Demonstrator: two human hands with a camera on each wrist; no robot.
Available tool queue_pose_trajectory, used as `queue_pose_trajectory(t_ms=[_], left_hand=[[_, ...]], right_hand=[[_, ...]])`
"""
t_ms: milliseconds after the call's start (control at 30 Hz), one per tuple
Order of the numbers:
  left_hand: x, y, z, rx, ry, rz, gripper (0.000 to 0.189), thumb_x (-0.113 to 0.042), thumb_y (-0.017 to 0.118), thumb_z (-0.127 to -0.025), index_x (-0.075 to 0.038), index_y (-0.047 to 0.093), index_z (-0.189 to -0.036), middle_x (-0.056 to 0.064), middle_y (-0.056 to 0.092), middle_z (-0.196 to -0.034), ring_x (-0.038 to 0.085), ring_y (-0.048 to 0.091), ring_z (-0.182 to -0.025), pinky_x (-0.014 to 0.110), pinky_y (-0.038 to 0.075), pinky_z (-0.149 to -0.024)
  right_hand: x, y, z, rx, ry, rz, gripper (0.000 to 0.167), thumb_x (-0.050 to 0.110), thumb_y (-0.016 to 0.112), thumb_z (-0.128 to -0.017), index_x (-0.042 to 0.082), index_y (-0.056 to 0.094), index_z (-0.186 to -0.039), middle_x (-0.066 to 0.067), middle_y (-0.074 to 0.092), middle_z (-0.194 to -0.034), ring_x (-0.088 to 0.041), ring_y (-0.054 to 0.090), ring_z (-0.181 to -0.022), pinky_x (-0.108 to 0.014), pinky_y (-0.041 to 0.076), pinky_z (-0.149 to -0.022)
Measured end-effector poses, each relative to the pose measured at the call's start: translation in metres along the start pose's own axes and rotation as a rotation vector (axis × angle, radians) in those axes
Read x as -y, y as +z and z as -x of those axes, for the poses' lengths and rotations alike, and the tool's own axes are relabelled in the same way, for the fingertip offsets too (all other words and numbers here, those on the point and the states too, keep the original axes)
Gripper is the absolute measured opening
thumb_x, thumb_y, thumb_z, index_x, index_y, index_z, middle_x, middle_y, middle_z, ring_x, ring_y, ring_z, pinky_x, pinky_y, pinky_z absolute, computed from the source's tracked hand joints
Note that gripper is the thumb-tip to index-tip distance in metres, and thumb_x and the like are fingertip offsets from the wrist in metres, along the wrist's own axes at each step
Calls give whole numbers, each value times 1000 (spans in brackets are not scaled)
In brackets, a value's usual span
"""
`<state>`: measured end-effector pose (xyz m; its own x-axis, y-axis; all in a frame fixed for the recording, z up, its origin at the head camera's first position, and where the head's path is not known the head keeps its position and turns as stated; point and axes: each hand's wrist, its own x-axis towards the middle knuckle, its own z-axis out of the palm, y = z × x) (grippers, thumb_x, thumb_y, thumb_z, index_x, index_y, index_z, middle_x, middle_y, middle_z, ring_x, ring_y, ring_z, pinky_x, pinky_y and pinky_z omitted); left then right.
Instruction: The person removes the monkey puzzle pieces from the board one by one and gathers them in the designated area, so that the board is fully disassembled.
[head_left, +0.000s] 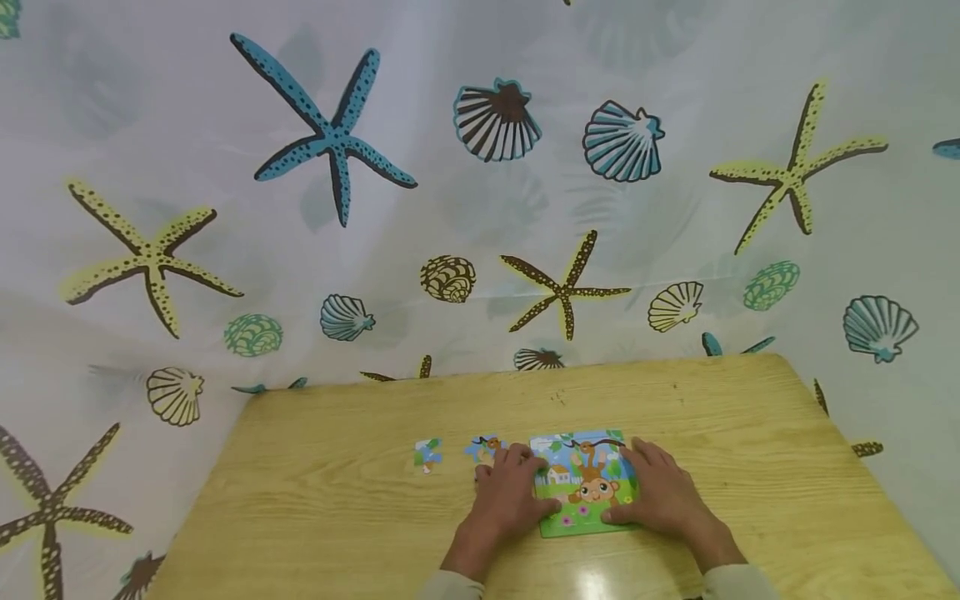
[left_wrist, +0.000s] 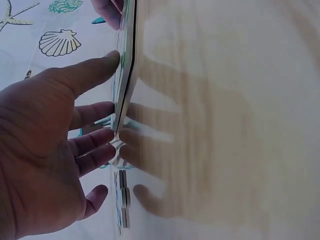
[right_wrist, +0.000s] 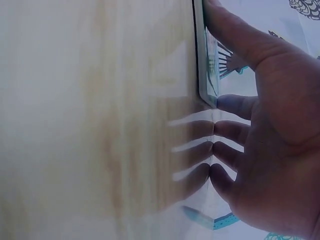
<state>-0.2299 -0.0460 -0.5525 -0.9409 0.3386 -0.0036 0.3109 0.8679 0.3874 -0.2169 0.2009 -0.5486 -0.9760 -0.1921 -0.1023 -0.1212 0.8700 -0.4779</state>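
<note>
Fingers (left_wrist: 92, 114) bracketing monkey puzzle (head_left: 581, 475)

Puzzle is lying on worktop (head_left: 337, 500), toward 5 o'clock in head view. Left hand (head_left: 506, 496) is touching its 9 o'clock edge, right hand (head_left: 663, 492) its 3 o'clock edge. Both hands' fingers are extending fairly straight and open, thumbs overlapping the picture toward 8 and 4 o'clock. Loose piece (head_left: 428, 455) is lying toward puzzle's 9 o'clock; second piece (head_left: 480, 452) is sitting between, partly hiding behind left hand. Shell-and-starfish cloth (head_left: 412, 217) is hanging past worktop's 12 o'clock edge.
</note>
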Motion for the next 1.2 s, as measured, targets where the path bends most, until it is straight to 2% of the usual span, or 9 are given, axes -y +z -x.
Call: queue_pose_trajectory(t_ms=[167,333,433,733,1000,1200], left_hand=[[-5,0,2,-22,-13,-21,55,-51,75,-79,-18,64,-122,4,49,-129,25,44,-119,49,32,-82],[-7,2,2,-39,-28,-18,52,-48,77,-78,-18,65,-119,4,50,-130,27,45,-119,46,30,-78],[-8,3,-1,-46,-39,11,48,-45,78,-78,-18,66,-115,4,50,-129,27,45,-119,48,30,-80],[-8,4,-9,-61,-88,52,42,-39,82,-75,-15,64,-105,4,48,-121,25,42,-111,54,33,-87],[-5,6,-11,-80,-69,88,34,-34,79,-79,-19,57,-101,-5,54,-93,17,42,-89,47,26,-79],[-6,6,-10,-92,-59,180,25,-26,72,-85,-20,59,-105,-6,54,-88,13,44,-84,47,25,-79]], right_hand=[[3,1,-1,-2,26,7,90,62,70,-77,6,45,-143,-20,35,-152,-44,32,-139,-69,32,-101],[7,6,-3,-44,40,26,70,50,64,-88,5,48,-139,-21,36,-150,-46,34,-136,-69,33,-99],[8,7,-4,-57,62,46,65,46,65,-89,5,49,-137,-21,37,-150,-46,35,-135,-69,34,-98],[12,6,-6,-66,76,63,67,50,68,-86,5,51,-133,-20,40,-147,-46,38,-132,-67,37,-95],[11,8,-7,-72,80,57,67,48,68,-86,5,51,-134,-20,40,-147,-46,37,-133,-68,36,-96],[9,6,-6,-75,81,63,68,49,68,-86,4,52,-133,-20,41,-146,-46,39,-132,-68,37,-95]])
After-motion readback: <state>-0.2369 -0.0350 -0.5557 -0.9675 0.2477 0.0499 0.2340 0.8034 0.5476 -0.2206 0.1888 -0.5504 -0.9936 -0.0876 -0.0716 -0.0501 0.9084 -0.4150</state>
